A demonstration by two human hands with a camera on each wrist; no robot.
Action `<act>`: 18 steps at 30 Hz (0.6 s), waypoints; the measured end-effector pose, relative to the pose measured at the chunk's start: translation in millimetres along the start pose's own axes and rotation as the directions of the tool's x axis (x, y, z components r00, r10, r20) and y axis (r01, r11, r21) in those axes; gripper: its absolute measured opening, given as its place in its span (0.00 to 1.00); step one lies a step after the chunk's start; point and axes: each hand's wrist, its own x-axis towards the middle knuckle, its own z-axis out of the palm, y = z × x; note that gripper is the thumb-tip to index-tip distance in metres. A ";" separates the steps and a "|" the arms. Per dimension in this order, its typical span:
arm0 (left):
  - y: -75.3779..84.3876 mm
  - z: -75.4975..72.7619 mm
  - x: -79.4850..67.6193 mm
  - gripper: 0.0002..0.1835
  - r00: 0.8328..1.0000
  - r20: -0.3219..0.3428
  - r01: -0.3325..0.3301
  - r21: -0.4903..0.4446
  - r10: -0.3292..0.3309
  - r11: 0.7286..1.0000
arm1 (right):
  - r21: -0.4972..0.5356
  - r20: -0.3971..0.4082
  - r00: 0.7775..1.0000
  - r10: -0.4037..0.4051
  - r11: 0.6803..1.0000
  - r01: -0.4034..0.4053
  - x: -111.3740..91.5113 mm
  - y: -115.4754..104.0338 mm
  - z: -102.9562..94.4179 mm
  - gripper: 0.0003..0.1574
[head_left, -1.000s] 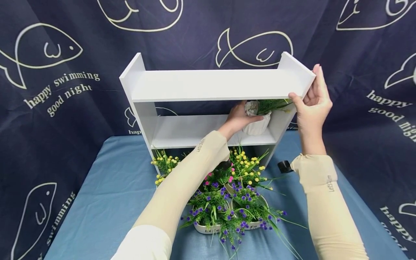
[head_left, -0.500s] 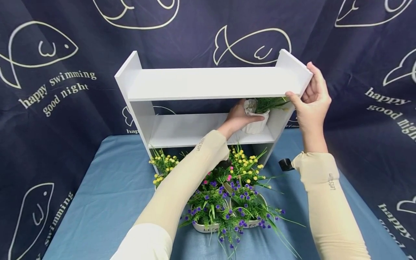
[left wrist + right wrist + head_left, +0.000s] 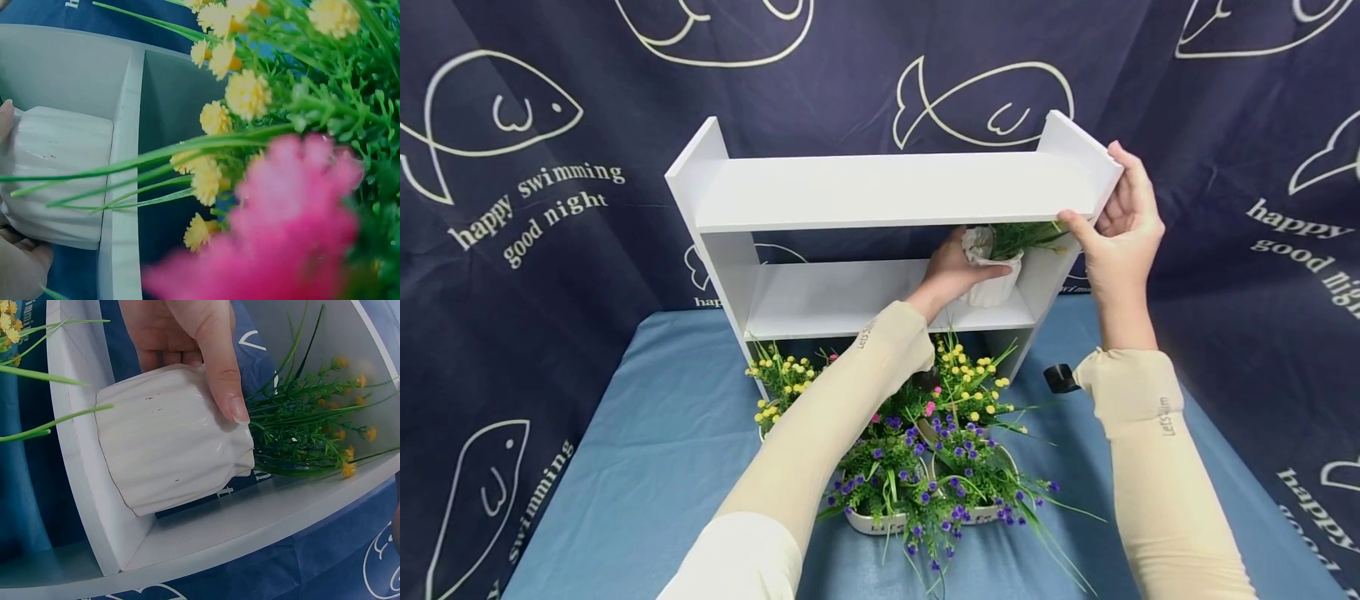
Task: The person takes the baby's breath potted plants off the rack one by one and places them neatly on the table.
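Observation:
A white ceramic flowerpot (image 3: 997,285) with a ribbed side stands at the right end of the middle board of a white shelf unit (image 3: 880,190). My left hand (image 3: 950,273) grips the pot from its left, thumb across the front near the rim. Green stems with small orange-yellow flowers (image 3: 340,434) rise from the pot under the top board. In the left wrist view the pot (image 3: 59,175) shows between fingers and thumb at the left edge. My right hand (image 3: 1126,242) holds the shelf's upper right side, thumb on the front edge, fingers along the outside.
Below and in front of the shelf are potted plants with yellow (image 3: 966,379), pink (image 3: 929,408) and purple flowers (image 3: 887,454), some in white oval planters (image 3: 876,524). They stand on a blue cloth (image 3: 647,417). A dark curtain (image 3: 850,108) with fish drawings hangs behind.
The whole scene shifts slightly left and up in the head view. Both hands keep their holds; the pot stays at the same place on the board.

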 end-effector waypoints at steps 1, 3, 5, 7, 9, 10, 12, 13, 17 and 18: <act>0.1 0.3 0.0 0.55 1.000 -0.004 0.001 -0.004 -0.001 1.000 | 0.008 -0.007 1.000 0.012 1.000 -0.012 0.1 -0.5 -0.1 0.50; 0.3 0.8 -0.5 0.54 1.000 -0.012 0.005 -0.017 -0.005 1.000 | 0.007 -0.006 1.000 0.019 1.000 -0.019 0.2 -1.5 -0.4 0.50; 0.5 1.1 -1.2 0.54 1.000 -0.016 0.010 -0.034 -0.010 0.999 | 0.007 -0.007 1.000 0.026 1.000 -0.026 -0.3 -3.1 -0.4 0.49; 0.5 0.8 -2.3 0.54 1.000 -0.021 0.017 -0.056 -0.019 0.998 | 0.011 -0.006 0.999 0.036 0.999 -0.036 -0.9 -5.2 0.7 0.48; 0.1 -0.2 -3.7 0.54 0.999 -0.031 0.026 -0.073 -0.028 0.997 | 0.028 -0.011 0.998 0.059 0.998 -0.059 -1.5 -7.6 3.0 0.48; -0.1 -0.8 -4.4 0.54 0.999 -0.035 0.030 -0.079 -0.033 0.996 | 0.037 -0.014 0.997 0.071 0.997 -0.071 -1.8 -8.7 3.8 0.48; -0.6 -1.9 -6.2 0.53 0.998 -0.041 0.036 -0.087 -0.040 0.996 | 0.055 -0.023 0.995 0.095 0.994 -0.094 -2.2 -10.7 5.2 0.49; -0.8 -2.7 -7.1 0.53 0.998 -0.042 0.038 -0.086 -0.042 0.996 | 0.060 -0.026 0.994 0.105 0.993 -0.103 -2.2 -11.4 5.6 0.49; -0.9 -6.0 -11.7 0.53 0.998 -0.047 0.039 -0.081 -0.043 0.996 | 0.053 -0.029 0.993 0.110 0.993 -0.108 -2.2 -13.3 5.3 0.49; -0.9 -6.7 -12.8 0.53 0.998 -0.050 0.040 -0.077 -0.044 0.996 | 0.054 -0.029 0.994 0.110 0.993 -0.108 -2.2 -13.7 5.3 0.49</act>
